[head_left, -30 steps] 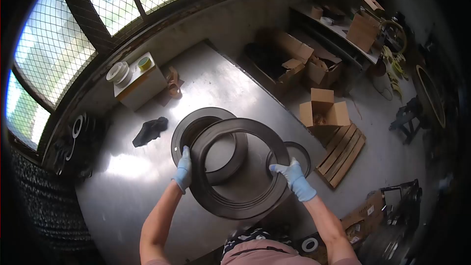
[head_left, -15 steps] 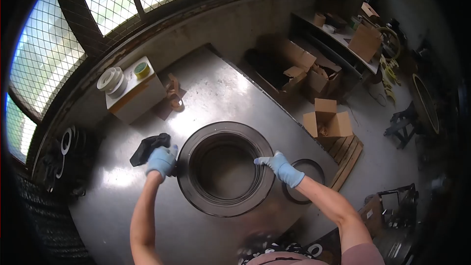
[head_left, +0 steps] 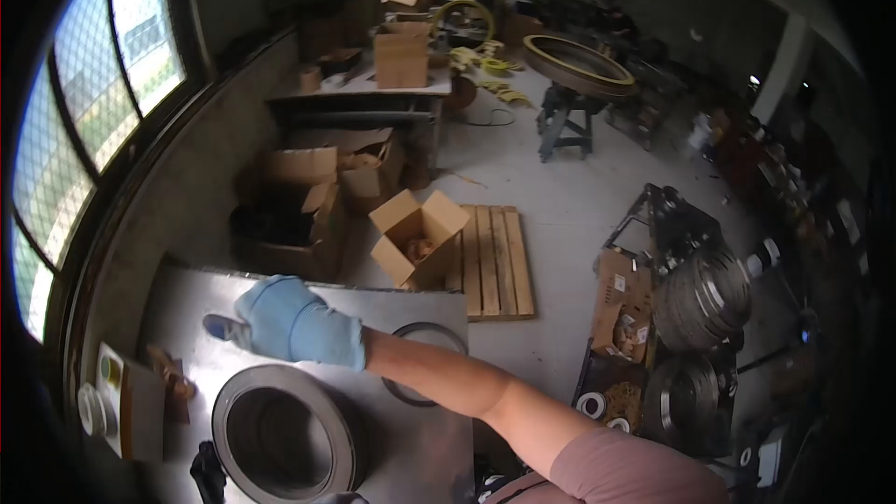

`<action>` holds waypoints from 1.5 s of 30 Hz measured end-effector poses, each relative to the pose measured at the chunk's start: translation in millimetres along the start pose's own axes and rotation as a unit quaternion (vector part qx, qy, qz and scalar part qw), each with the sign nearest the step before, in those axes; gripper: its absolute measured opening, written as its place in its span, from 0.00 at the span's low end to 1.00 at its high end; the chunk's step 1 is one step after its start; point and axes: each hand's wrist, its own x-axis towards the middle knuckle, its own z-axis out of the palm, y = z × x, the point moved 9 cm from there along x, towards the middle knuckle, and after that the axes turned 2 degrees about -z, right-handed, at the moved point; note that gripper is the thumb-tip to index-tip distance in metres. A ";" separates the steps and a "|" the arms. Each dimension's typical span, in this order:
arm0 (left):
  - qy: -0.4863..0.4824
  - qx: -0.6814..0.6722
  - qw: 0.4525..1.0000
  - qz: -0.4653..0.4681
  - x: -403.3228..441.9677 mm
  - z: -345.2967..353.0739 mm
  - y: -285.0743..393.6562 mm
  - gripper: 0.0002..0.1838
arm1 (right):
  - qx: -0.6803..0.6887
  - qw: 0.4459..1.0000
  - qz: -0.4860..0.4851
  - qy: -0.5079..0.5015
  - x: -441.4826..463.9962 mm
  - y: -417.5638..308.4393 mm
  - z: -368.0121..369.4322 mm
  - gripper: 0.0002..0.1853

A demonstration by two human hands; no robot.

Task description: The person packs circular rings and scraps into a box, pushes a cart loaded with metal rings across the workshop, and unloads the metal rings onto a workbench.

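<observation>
My right hand [head_left: 294,322], in a light blue glove, is raised over the far part of the metal table [head_left: 401,453]. Its fingertips point left, partly blurred, and nothing shows in them. Below it in the view, a stack of thick dark rings [head_left: 229,429] rests on the table, apart from the hand. A thin dark ring [head_left: 457,341] lies to the right, partly hidden behind my forearm. Black cloth [head_left: 207,474] lies left of the ring stack. My left hand is out of sight.
A white box [head_left: 140,411] with tape rolls stands at the left. Beyond the table are an open carton [head_left: 411,247], a wooden pallet [head_left: 497,261] and a bench [head_left: 355,93]. Metal coils [head_left: 705,294] stand at the right, and a large ring [head_left: 579,70] rests on a stand farther back.
The view has swung right towards the room. The large ring now rests on the stack, let go by both hands. My right hand has moved off it, and my left hand has left view.
</observation>
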 end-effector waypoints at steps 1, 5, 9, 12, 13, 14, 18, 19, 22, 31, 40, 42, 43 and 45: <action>-0.015 0.061 0.996 0.063 8.2 20.1 35.1 0.16 | 0.023 0.995 -0.054 0.074 -11.1 -12.0 -36.4 0.35; -0.145 -0.011 0.983 0.111 69.9 145.9 76.5 0.21 | -0.043 0.988 -0.046 0.141 -120.5 7.3 -82.1 0.20; -0.293 0.135 0.938 0.128 128.3 322.6 58.6 0.34 | -0.078 0.990 0.105 0.045 -308.9 125.9 -18.0 0.19; -0.436 0.192 0.871 0.118 124.4 437.5 94.7 0.33 | -0.079 0.944 0.318 -0.030 -499.0 175.6 -65.8 0.17; -0.507 0.027 0.858 0.080 110.7 480.8 109.0 0.33 | -0.057 0.920 0.387 -0.025 -566.8 185.3 -82.8 0.17; -0.557 -0.139 0.818 0.029 93.7 518.5 126.3 0.34 | -0.040 0.894 0.446 -0.001 -631.7 189.3 -102.4 0.18; -0.628 -0.215 0.748 -0.014 65.6 652.0 188.4 0.37 | -0.243 0.705 0.651 0.140 -871.0 182.2 -206.8 0.17; -0.636 -0.243 0.732 -0.014 64.3 690.6 194.9 0.39 | -0.317 0.647 0.668 0.188 -917.0 164.0 -241.5 0.16; -0.599 -0.246 0.745 -0.161 36.7 745.1 263.3 0.42 | -0.226 0.433 0.847 0.209 -1081.5 156.7 -256.7 0.36; -0.583 -0.240 0.735 -0.250 35.5 873.4 277.3 0.25 | 0.032 0.405 0.829 0.384 -1224.8 219.3 -199.7 0.53; -0.569 -0.385 0.709 -0.160 51.3 817.6 290.1 0.41 | -0.011 0.450 0.808 0.380 -1169.1 188.3 -185.8 0.47; -0.553 -0.393 0.718 -0.153 63.4 810.7 276.3 0.44 | 0.083 0.446 0.783 0.426 -1161.3 187.7 -172.6 0.43; -0.542 -0.390 0.726 -0.166 74.0 816.3 260.2 0.46 | 0.159 0.444 0.745 0.472 -1165.0 191.8 -164.8 0.42; -0.525 -0.400 0.731 -0.174 80.7 824.1 255.9 0.49 | 0.155 0.424 0.722 0.524 -1181.6 201.1 -141.0 0.41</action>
